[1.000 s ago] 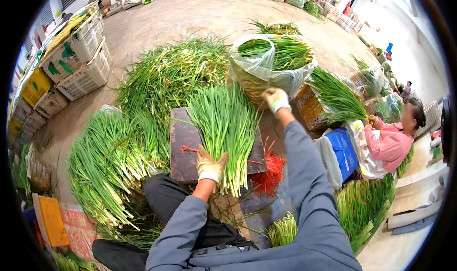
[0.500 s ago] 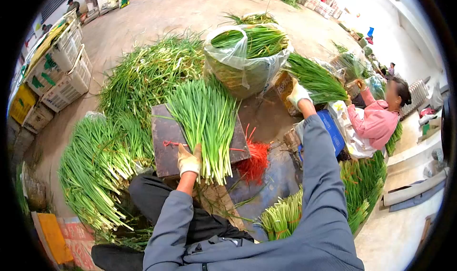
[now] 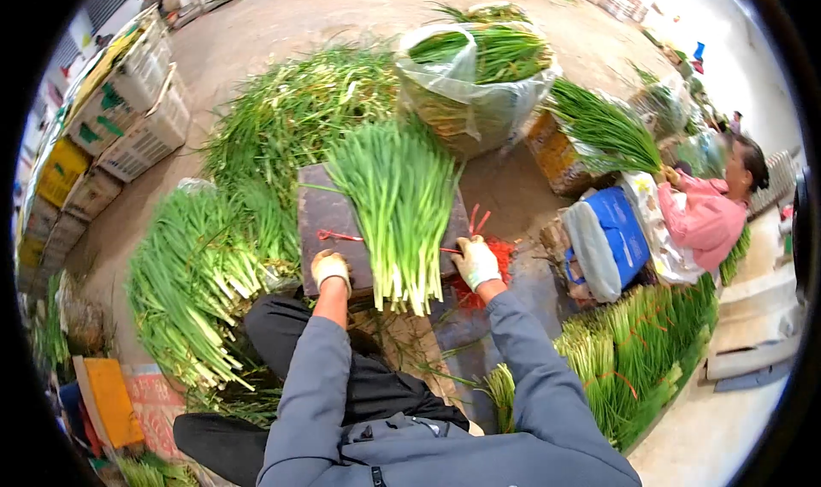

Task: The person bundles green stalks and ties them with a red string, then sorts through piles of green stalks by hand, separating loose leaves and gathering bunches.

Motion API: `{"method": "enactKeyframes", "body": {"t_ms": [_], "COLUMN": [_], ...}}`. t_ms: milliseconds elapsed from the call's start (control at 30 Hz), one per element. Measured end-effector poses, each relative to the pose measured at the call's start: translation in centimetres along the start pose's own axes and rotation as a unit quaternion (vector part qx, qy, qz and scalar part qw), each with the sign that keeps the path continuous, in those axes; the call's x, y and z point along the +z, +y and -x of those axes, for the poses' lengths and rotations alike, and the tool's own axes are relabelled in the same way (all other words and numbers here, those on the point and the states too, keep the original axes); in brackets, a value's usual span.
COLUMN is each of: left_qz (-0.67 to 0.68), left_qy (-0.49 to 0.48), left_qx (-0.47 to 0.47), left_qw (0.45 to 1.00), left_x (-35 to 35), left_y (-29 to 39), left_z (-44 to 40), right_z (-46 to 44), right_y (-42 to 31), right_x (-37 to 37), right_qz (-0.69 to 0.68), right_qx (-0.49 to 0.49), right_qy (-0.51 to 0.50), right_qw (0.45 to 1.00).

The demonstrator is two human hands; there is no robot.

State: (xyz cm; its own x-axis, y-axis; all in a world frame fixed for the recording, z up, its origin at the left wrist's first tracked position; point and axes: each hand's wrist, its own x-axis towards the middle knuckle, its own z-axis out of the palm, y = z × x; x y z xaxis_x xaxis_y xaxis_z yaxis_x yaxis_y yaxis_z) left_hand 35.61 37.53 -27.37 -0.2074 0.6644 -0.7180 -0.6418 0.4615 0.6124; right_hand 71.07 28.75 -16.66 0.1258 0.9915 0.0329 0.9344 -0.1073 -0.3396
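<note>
A thick bunch of garlic chives lies on a dark block, with its pale stem ends towards me. Under the bunch runs a red tie, whose ends stick out on both sides. My left hand, in a pale glove, rests at the block's near left edge just below the tie's left end; its fingers look loosely apart. At the right side of the stems, my gloved right hand has its fingertips closed at the tie's right end. Loose red ties lie partly hidden behind that hand.
Chive heaps lie left and behind the block. A filled plastic bag stands beyond it. To the right are a carton with chives, a blue bag, tied bundles and a co-worker in pink. Crates stand far left.
My right hand has come back from the chives on the carton to the block's right side. My left hand has moved off the stems to the left. The view has shifted slightly.
</note>
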Motion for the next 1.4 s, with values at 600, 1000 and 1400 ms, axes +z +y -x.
{"method": "enactKeyframes", "body": {"t_ms": [600, 1000, 1400], "left_qz": [0.023, -0.038, -0.637], "left_qy": [-0.067, -0.095, 0.105], "left_qx": [-0.1, -0.018, 0.276], "left_qw": [0.992, 0.995, 0.712], "left_x": [5.3, 4.3, 5.5], "left_y": [6.8, 6.5, 7.2], "left_z": [5.2, 5.4, 8.1], "right_z": [-2.6, -2.9, -2.2], "right_y": [2.9, 1.4, 1.6], "right_x": [2.7, 1.4, 3.7], "right_qz": [-0.207, -0.32, -0.279], "right_qx": [-0.018, 0.131, 0.09], "right_qy": [-0.051, -0.118, 0.002], "right_qw": [0.977, 0.931, 0.956]}}
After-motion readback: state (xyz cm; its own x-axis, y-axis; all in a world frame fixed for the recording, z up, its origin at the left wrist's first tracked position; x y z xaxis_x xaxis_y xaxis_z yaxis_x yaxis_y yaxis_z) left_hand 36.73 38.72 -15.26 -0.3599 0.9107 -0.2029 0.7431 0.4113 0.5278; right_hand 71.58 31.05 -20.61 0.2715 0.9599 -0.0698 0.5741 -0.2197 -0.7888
